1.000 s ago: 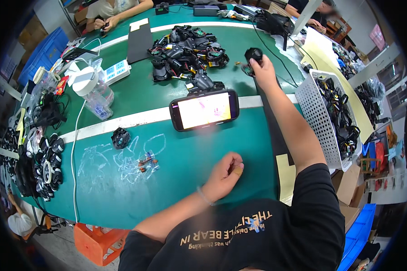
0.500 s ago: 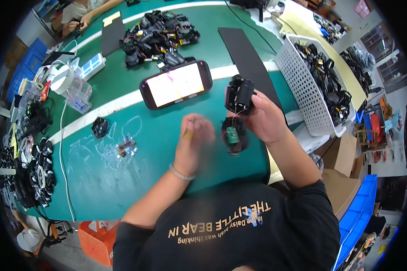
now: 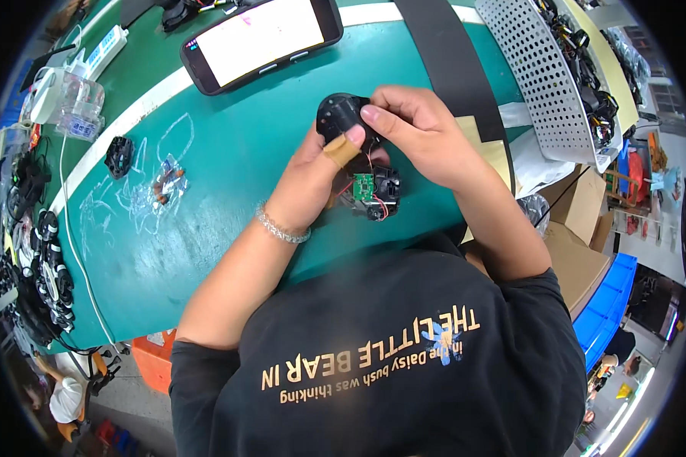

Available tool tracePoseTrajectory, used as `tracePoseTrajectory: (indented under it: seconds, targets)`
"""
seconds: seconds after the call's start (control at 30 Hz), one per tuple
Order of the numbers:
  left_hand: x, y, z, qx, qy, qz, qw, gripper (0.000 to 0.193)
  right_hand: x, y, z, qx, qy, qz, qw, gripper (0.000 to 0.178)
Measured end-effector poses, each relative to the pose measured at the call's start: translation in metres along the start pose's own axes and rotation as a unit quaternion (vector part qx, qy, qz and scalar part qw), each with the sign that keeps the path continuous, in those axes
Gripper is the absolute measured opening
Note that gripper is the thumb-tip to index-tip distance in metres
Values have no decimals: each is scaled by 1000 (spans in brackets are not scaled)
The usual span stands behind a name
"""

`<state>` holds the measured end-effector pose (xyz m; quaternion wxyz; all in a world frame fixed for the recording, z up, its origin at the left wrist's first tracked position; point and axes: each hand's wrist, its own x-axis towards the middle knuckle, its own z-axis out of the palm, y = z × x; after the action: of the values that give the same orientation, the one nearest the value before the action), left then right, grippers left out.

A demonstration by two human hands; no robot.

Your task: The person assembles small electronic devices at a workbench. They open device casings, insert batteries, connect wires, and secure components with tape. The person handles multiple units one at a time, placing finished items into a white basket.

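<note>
A rounded black plastic housing (image 3: 340,112) is held between both my hands above the green table. My left hand (image 3: 301,179) is closed round its left side, the thumb pressing on it and wrapped in tan tape. From the right, my right hand (image 3: 423,129) pinches the housing's edge between thumb and fingers. Thin wires run down from the housing to a second black part (image 3: 386,186), which carries a small green circuit board (image 3: 363,187). That part hangs below my hands; whether it touches the table I cannot tell. My left fingertips are mostly hidden behind the housing.
A handheld screen device (image 3: 263,44) stands beyond my hands. To the left lie a small black part (image 3: 120,156) and a clear plastic bag (image 3: 160,186) with small pieces. A white perforated basket (image 3: 537,76) of black parts is at right, beside a black mat strip (image 3: 453,61).
My left hand has come in and taken hold of the housing. My right hand has shifted left with it. The view has moved, so the screen device sits higher in the picture.
</note>
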<state>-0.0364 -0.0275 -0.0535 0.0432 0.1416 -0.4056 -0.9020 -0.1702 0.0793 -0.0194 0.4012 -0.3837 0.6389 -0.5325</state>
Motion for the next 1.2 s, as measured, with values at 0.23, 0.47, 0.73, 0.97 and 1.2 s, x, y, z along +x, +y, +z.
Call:
tracePoseTrajectory:
  seconds: [0.23, 0.47, 0.73, 0.97, 1.2]
  targets:
    - [10, -3, 0, -104, 93, 54, 989, 31, 4, 11, 8, -6, 64, -77, 995, 21]
    - [7, -3, -4, -90, 101, 64, 989, 38, -19, 16, 0, -275, 100, -351, 889, 47]
    - [9, -4, -1, -70, 125, 89, 986, 41, -25, 23, 14, -339, 90, -311, 884, 36]
    - [8, -4, 0, -93, 91, 86, 988, 30, -24, 21, 17, -227, 62, -229, 945, 18]
    - [2, -4, -3, -28, 9, 58, 998, 53, -31, 11, 16, -112, 75, -186, 973, 10]
